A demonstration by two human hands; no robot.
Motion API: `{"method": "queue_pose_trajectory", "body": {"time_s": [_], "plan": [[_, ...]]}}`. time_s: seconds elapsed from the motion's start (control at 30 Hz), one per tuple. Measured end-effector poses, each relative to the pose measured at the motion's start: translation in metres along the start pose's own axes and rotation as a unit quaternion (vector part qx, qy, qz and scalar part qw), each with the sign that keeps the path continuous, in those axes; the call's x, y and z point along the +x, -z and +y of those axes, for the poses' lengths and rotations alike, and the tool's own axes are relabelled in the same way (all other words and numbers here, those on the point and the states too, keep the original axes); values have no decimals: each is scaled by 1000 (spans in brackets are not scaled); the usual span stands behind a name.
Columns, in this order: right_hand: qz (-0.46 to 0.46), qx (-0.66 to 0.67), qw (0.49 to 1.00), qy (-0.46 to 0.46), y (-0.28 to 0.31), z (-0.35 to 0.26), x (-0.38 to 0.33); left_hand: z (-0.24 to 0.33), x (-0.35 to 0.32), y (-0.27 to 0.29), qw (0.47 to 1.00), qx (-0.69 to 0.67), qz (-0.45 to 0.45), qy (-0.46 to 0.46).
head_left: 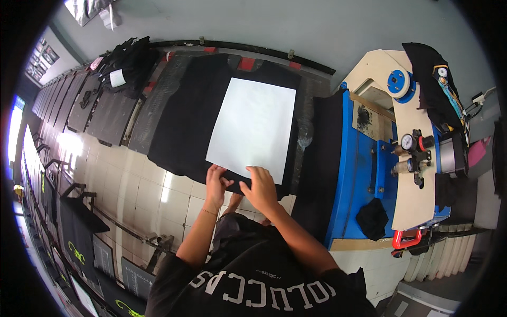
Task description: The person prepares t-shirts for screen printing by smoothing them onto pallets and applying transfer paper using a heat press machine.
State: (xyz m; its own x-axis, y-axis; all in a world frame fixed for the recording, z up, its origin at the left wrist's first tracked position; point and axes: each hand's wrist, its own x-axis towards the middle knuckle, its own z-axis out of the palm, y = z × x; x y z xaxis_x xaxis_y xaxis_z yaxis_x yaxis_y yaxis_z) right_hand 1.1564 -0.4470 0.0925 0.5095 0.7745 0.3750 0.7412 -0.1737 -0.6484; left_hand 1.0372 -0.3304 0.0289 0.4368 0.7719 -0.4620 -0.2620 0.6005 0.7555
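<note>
Both hands meet at the near edge of a white sheet (252, 127) lying on a black shirt (190, 116) spread over the surface: left hand (215, 182) and right hand (259, 186), each grip pinching that edge

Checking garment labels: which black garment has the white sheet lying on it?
The black shirt spread flat under both hands; the others, bundled or draped, carry no white sheet.

At ten o'clock from my hands, a small white rectangular label (116, 78) lies on a heap of black garments (129, 63). Farther at ten o'clock, dark framed signs (42, 58) hang on the wall.
</note>
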Motion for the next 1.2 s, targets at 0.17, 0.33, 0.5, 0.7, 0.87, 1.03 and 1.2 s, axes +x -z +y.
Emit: {"method": "queue_pose_trajectory", "body": {"time_s": [0.17,0.33,0.5,0.7,0.87,1.03,1.2], "plan": [[-97,-104,989,-45,-53,29,39,-10,6,-3,946,272,-87,-153],[-120,-60,964,-230,-31,66,70,3,27,-11,644,665,-171,-338],[-111,-68,949,-287,9,162,150,-3,39,-21,580,733,-226,-274],[-12,-202,964,-174,94,259,316,5,45,-33,571,734,-270,-248],[69,-289,937,-183,172,244,455,8,79,-66,548,730,-302,-275],[221,-278,934,-43,245,146,487,18,161,-131,518,722,-297,-350],[182,-331,919,114,253,7,399,19,248,-185,505,729,-237,-396]]}}
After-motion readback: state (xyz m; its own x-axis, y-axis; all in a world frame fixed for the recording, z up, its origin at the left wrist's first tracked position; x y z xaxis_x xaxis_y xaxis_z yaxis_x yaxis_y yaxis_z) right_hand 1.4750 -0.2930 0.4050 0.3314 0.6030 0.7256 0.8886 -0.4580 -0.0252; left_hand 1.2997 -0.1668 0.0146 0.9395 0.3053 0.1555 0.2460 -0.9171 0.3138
